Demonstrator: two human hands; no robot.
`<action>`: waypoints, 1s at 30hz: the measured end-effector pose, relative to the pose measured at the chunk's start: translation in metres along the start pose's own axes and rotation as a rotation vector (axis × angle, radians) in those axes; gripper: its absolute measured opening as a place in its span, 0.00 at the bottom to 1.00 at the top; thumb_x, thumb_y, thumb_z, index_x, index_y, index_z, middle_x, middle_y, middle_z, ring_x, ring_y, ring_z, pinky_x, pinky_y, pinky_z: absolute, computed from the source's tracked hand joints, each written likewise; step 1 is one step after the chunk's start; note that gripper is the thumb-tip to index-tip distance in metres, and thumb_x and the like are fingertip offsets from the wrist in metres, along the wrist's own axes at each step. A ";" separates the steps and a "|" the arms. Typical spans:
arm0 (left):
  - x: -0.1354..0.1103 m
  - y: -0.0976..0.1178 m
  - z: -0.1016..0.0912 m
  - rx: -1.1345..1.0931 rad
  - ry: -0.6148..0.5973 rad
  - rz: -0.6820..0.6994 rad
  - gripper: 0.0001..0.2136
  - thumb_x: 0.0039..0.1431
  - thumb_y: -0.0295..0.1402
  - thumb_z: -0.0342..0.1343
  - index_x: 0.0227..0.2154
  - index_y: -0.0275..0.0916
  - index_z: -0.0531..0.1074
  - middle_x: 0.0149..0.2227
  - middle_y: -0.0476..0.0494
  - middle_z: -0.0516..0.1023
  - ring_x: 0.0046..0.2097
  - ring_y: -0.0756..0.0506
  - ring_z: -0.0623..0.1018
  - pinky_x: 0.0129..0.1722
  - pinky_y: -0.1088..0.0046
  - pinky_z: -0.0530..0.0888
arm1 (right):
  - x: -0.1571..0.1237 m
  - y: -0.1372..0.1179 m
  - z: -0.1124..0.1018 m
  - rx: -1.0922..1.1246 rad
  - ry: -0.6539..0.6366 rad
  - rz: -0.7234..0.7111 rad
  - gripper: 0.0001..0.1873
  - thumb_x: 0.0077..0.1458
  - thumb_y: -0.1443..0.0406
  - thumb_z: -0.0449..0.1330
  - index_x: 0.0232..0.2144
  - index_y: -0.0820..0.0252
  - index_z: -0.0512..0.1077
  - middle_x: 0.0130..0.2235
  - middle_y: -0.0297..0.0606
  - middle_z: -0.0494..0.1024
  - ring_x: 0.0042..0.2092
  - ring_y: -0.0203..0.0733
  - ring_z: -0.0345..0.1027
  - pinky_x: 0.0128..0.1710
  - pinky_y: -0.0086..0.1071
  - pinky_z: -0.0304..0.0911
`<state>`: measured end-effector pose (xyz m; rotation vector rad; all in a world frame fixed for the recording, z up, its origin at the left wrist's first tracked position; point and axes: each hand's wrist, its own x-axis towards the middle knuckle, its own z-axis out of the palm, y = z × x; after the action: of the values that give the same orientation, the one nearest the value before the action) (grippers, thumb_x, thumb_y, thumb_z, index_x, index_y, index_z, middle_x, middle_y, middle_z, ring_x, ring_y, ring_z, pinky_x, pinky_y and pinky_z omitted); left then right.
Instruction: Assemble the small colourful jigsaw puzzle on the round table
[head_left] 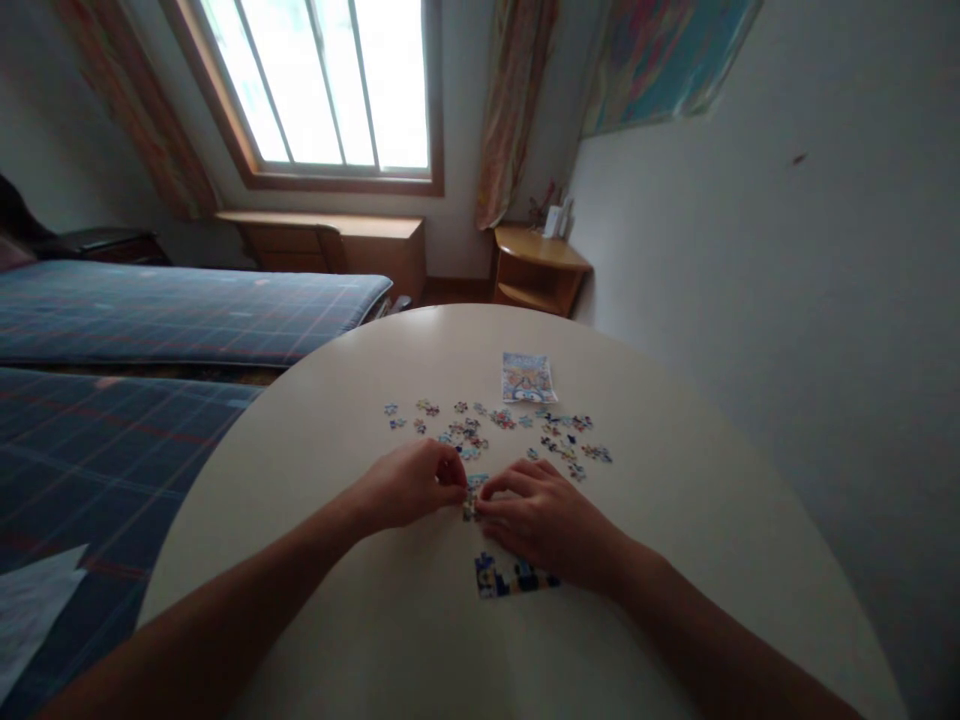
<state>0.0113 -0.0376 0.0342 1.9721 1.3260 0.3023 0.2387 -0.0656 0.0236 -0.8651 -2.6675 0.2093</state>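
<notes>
Handling small jigsaw pieces [469, 511]

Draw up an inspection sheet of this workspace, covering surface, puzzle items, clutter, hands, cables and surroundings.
Surface: pale table with a curved edge.
Job's things: loose puzzle pieces scattered beyond the hands; a small puzzle cluster between them; a puzzle section nearer the wearer, partly hidden; a printed sheet behind the loose pieces.
Clutter: papers on the plaid bedding, left.
Hands: left hand and right hand both at the small cluster, fingers bent; whether either grips a piece cannot be told.
Cables: nothing seen.
Surroundings: window, plaid mattress, desk, corner shelf, wall picture.
</notes>
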 end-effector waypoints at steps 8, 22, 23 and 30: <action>-0.002 0.003 -0.002 0.071 0.011 0.005 0.06 0.50 0.35 0.60 0.29 0.40 0.79 0.29 0.48 0.81 0.30 0.48 0.76 0.28 0.75 0.65 | 0.000 0.000 -0.001 0.000 0.016 0.001 0.09 0.62 0.61 0.61 0.43 0.50 0.78 0.44 0.35 0.81 0.45 0.41 0.71 0.48 0.38 0.58; -0.005 0.008 0.000 0.050 -0.017 0.002 0.06 0.52 0.35 0.60 0.29 0.39 0.78 0.29 0.47 0.80 0.30 0.48 0.75 0.28 0.75 0.66 | 0.002 -0.003 0.001 0.053 0.100 0.036 0.06 0.61 0.63 0.62 0.32 0.54 0.78 0.38 0.32 0.82 0.39 0.38 0.71 0.45 0.36 0.55; -0.005 0.009 0.000 0.047 -0.023 0.003 0.06 0.52 0.35 0.60 0.29 0.38 0.78 0.29 0.47 0.80 0.29 0.48 0.75 0.28 0.75 0.66 | 0.002 -0.003 0.001 0.053 0.100 0.037 0.06 0.61 0.63 0.62 0.32 0.55 0.78 0.37 0.32 0.82 0.39 0.38 0.71 0.45 0.36 0.55; -0.007 0.012 -0.001 0.061 -0.038 0.016 0.07 0.52 0.33 0.60 0.34 0.40 0.79 0.31 0.48 0.81 0.29 0.49 0.75 0.28 0.75 0.65 | 0.002 -0.002 0.000 0.010 0.052 0.005 0.05 0.59 0.62 0.64 0.32 0.54 0.79 0.35 0.33 0.81 0.39 0.39 0.70 0.45 0.36 0.55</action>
<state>0.0164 -0.0462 0.0443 2.0298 1.3091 0.2333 0.2363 -0.0662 0.0246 -0.8623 -2.6139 0.1982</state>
